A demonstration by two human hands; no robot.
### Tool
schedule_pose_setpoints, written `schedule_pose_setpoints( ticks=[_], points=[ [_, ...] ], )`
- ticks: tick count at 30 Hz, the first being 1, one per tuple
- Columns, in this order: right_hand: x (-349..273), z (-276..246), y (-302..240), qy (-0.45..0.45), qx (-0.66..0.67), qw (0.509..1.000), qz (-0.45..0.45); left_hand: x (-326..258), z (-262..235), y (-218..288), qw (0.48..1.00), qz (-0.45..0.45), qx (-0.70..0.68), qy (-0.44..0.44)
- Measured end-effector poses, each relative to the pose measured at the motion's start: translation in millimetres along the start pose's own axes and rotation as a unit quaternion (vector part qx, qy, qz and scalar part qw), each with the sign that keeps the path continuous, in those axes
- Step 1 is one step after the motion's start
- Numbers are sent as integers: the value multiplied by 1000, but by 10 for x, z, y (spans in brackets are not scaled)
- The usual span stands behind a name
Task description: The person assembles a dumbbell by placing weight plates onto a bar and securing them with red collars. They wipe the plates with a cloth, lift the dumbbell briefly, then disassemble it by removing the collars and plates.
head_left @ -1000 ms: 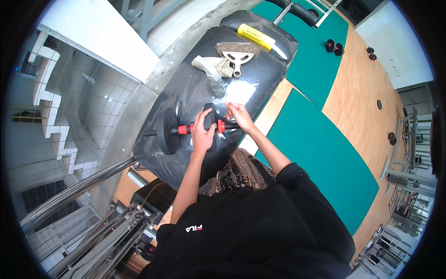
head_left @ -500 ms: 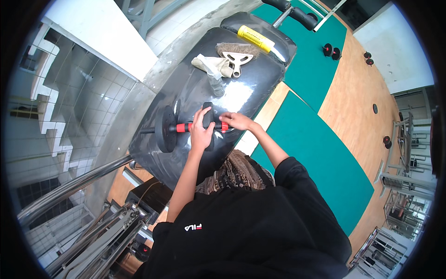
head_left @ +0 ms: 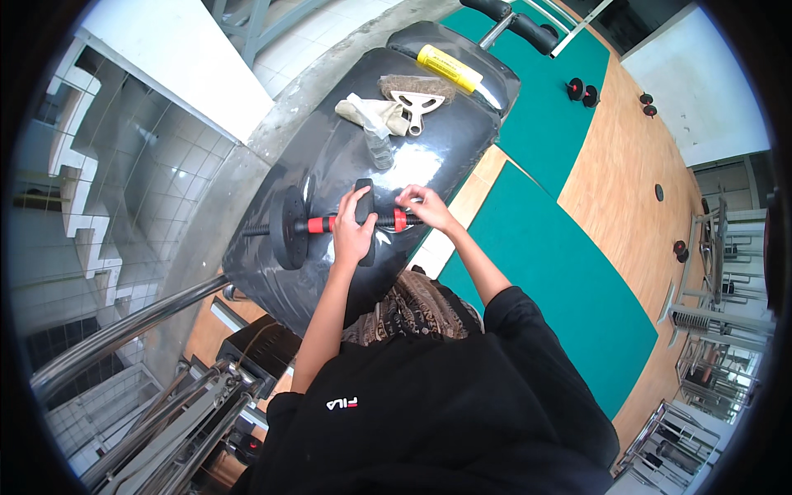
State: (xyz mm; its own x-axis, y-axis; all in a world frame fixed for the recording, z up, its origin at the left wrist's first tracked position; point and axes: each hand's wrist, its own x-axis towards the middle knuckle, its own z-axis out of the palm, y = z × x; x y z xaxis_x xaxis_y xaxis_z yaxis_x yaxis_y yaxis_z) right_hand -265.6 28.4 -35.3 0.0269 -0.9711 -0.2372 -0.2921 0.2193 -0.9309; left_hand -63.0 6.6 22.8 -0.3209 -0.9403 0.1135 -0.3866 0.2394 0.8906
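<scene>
A dumbbell with a red-and-black bar (head_left: 318,223) lies across a big shiny black padded surface (head_left: 330,157). One black weight plate (head_left: 288,225) sits on its left end. My left hand (head_left: 352,228) grips the bar and a second black plate (head_left: 365,216) near the middle. At the bar's right end my right hand (head_left: 422,206) pinches the threaded part beside a red collar (head_left: 399,219).
Farther along the black surface lie a clear spray bottle (head_left: 379,147), a crumpled cloth (head_left: 363,112), a scrub brush (head_left: 417,92) and a yellow tube (head_left: 448,68). Green mats (head_left: 569,272) cover the wooden floor to the right. Small dumbbells (head_left: 582,89) rest there. A metal rail (head_left: 124,330) runs lower left.
My right hand has slid outward to the bar's right end. My left hand stays on the middle of the bar, now with the second plate against it.
</scene>
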Motion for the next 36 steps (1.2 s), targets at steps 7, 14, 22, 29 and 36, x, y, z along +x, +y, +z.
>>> schedule_pose_setpoints(
  ticks=[7, 14, 22, 29, 36],
  points=[
    [-25, -75, 11, -200, 49, 971, 119, 0, 4, -18, 1000, 1, -1, -2],
    [-63, -35, 151, -106, 105, 979, 136, -15, 4, -27, 1000, -5, 5, -4],
    [-58, -130, 92, -96, 207, 922, 312, -16, 4, -53, 1000, 10, 6, -3],
    [-136, -169, 133, -68, 224, 958, 168, -1, 0, -42, 1000, -5, 3, -8],
    [-181, -144, 150, -118, 244, 954, 129, 2, 2, -40, 1000, 7, -2, -3]
  ],
)
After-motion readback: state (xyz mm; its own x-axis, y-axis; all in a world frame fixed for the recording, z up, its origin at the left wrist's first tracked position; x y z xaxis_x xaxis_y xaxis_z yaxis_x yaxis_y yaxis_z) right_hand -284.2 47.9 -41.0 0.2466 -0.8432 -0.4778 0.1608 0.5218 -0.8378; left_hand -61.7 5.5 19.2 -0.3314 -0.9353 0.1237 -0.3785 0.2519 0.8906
